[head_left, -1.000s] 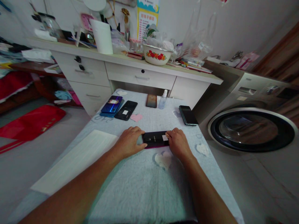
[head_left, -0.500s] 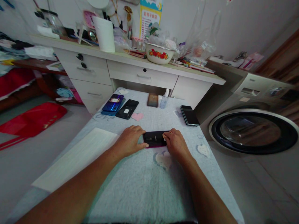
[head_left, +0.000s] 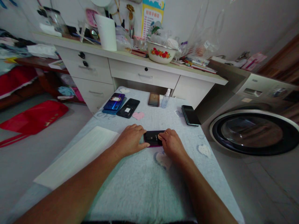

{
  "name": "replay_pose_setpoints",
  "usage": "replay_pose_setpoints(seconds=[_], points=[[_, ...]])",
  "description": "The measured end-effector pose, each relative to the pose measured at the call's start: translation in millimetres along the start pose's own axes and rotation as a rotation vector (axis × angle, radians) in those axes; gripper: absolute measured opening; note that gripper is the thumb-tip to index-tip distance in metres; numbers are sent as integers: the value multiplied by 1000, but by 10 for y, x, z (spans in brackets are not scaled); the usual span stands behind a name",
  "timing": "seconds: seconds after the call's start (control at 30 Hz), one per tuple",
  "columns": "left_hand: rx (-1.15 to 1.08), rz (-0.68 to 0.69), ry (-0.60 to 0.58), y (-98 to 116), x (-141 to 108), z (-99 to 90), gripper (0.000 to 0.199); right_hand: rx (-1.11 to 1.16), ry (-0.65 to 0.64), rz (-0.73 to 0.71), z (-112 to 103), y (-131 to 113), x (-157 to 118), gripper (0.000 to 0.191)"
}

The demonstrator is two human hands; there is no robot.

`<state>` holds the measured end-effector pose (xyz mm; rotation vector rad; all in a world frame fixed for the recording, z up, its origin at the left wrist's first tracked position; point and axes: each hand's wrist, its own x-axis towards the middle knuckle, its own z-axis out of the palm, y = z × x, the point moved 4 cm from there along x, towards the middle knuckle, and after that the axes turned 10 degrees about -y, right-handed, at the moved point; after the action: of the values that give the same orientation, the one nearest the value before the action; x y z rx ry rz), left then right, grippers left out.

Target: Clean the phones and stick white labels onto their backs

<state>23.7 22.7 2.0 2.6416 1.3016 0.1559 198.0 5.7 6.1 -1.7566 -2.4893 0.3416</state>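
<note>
Phone point(head_left: 152, 139), gripped at nine o'clock by left hand point(head_left: 132, 138); right hand point(head_left: 172, 143) curled upon it at three, contents unclear; apparent wiping step, next stroke likely needing steady bracing.

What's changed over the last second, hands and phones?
Right hand slid left along the back of the black phone, toward the left hand; the white label seen there earlier is now out of sight. Nothing visibly let go. Unchanged: left hand at the phone's left end, the blue phone and the spray bottle in place.
</note>
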Motion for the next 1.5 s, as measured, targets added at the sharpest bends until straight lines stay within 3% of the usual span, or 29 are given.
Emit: replay_pose_setpoints(seconds=[1.0,1.5], points=[[6,-26,30,-4,23,46,29,57,5,-221,70,-208,-10,20],[-35,-19,38,9,19,55,30,-48,52,-103,63,-194,116,24]])
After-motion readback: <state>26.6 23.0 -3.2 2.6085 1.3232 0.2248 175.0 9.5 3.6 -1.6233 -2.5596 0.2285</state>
